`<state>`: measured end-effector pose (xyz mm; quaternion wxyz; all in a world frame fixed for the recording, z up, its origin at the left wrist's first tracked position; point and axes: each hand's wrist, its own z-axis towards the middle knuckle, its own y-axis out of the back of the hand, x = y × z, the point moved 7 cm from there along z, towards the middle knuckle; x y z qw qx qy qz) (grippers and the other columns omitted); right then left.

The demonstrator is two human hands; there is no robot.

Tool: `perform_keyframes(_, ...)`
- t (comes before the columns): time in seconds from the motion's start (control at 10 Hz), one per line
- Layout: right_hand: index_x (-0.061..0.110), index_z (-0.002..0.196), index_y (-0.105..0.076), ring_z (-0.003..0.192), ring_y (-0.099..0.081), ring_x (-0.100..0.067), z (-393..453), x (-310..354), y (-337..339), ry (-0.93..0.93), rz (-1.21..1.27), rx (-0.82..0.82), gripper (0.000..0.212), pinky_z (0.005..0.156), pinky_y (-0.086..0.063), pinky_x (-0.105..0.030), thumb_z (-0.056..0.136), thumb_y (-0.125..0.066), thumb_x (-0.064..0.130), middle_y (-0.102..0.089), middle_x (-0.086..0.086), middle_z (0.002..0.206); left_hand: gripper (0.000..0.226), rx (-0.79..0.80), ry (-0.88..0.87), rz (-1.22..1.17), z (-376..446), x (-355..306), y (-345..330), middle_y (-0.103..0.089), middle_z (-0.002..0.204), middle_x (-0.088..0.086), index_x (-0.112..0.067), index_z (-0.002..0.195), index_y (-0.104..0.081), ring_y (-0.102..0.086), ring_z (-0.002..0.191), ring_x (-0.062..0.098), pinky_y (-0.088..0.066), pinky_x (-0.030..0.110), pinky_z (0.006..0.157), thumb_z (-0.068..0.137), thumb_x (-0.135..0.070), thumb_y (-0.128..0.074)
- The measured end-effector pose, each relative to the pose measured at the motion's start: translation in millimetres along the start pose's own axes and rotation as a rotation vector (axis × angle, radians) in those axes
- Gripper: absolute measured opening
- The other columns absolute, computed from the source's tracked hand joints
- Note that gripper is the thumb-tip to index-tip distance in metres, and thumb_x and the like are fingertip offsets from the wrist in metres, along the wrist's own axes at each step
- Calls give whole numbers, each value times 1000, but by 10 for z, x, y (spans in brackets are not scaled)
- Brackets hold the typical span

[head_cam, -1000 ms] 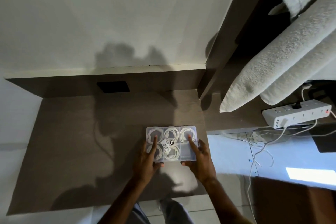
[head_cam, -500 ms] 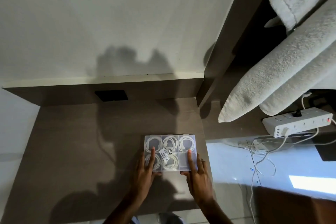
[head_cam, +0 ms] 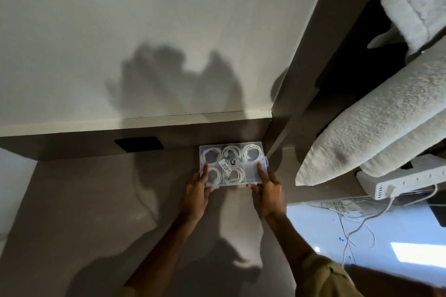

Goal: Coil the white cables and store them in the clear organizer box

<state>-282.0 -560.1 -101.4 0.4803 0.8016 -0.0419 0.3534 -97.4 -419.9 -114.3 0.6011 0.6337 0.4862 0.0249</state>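
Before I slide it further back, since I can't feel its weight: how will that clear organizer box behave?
The clear organizer box likely slides easily on the smooth desk. It seems light, holding only thin coiled white cables. Lying flat and shut, it shouldn't tip.

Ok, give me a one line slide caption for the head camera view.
Both hands, left and right, hold the closed clear organizer box of coiled white cables on the brown desk.

Dim, wide-angle-warped view; hard shadows on wall (head_cam: 169, 31) and desk (head_cam: 84, 200).
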Motion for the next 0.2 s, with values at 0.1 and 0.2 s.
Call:
perform_keyframes(0.1,38,164,-32,152,-47,-36,62,58,50,4,-78,63,64,118,-49,-58,106,-60,38,-35,-10,172,80,68,9,38,107,-48,24,-35,166,14,-26,164,-15,-45,147,31,-47,42,115,101,-23,-64)
perform_keyframes(0.2,34,168,-29,151,-48,-37,-62,126,170,-11,-198,-43,79,117,-51,-55,101,-70,43,-30,-11,175,85,5,-53,82,-64,-50,137,-22,172,12,-22,165,-12,-31,155,32,-39,43,122,100,-32,-65)
